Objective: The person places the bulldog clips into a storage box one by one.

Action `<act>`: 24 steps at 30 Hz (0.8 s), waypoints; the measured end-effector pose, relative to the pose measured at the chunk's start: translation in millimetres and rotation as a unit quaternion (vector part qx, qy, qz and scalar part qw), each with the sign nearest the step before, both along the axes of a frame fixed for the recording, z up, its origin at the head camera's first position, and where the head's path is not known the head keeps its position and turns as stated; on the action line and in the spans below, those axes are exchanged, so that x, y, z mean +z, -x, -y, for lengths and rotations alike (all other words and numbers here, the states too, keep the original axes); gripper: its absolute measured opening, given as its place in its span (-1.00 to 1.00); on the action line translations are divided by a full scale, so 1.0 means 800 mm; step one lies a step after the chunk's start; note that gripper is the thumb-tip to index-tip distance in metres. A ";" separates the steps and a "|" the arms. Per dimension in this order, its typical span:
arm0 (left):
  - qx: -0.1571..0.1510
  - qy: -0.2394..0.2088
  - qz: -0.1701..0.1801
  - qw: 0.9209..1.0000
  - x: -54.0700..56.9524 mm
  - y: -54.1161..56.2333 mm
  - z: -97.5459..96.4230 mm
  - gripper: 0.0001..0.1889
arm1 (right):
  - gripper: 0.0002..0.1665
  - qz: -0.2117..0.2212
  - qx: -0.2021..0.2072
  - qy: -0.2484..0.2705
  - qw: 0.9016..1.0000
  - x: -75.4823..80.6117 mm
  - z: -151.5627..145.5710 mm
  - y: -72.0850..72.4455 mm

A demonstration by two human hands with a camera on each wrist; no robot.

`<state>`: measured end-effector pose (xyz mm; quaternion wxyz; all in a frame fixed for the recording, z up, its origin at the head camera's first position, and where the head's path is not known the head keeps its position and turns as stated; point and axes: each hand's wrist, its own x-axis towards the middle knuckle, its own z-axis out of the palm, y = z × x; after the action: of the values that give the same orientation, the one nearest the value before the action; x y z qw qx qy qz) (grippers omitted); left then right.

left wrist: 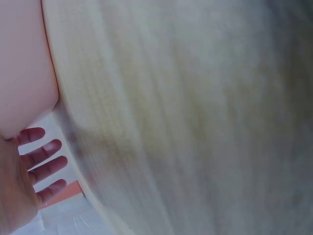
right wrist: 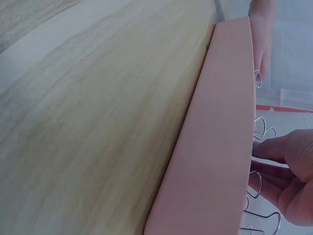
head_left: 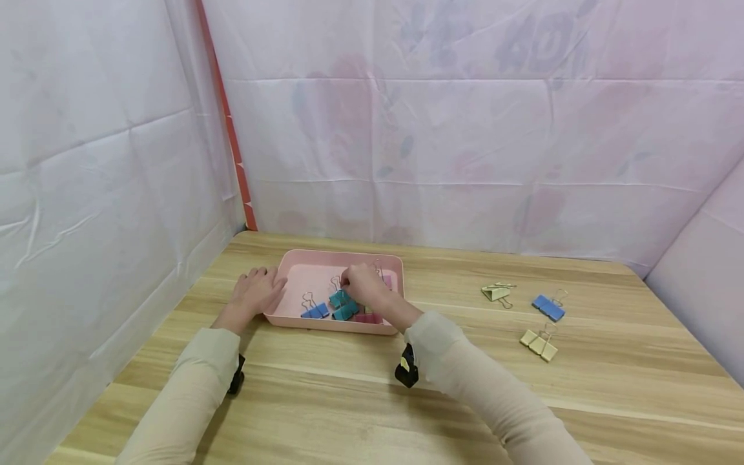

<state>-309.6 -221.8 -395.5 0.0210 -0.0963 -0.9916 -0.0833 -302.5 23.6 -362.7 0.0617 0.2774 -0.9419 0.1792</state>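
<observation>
A shallow pink tray (head_left: 314, 258) holds several binder clips with wire handles. Inside it are a blue binder clip (head_left: 315, 311), a front teal binder clip (head_left: 345, 312), another teal binder clip (head_left: 339, 298) just behind, and pink ones partly covered by my right arm. My right hand (head_left: 366, 284) reaches into the tray, its curled fingers pinching at the rear teal clip. In the right wrist view the tray's wall (right wrist: 210, 127) hides those fingertips. Against the tray's left rim rests my left hand (head_left: 256, 292), fingers extended and spread in the left wrist view.
On the wooden table (head_left: 325, 400), right of the tray, lie a pale yellow binder clip (head_left: 495, 292), a blue binder clip (head_left: 548, 308) and another yellow binder clip (head_left: 538, 345). White printed cloth (head_left: 465, 142) hangs behind the table and along both sides.
</observation>
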 end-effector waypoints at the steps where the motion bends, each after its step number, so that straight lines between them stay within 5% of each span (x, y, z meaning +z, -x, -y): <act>1: -0.001 0.000 0.000 1.000 0.000 0.000 0.000 -0.48 | -0.88 0.003 0.000 0.001 1.000 -0.001 0.000 0.000; 12: -0.002 0.002 -0.003 1.000 -0.002 0.000 -0.001 -0.47 | -0.86 0.044 -0.024 -0.002 0.999 -0.001 0.002 -0.004; 24: -0.002 -0.001 -0.007 1.000 -0.001 -0.001 -0.002 -0.49 | -0.84 -0.007 -0.003 0.002 1.000 0.007 -0.005 -0.003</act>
<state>-308.8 -220.1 -396.5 0.0278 -0.0992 -0.9912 -0.0836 -300.3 27.7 -357.5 0.0691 0.2759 -0.9418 0.1795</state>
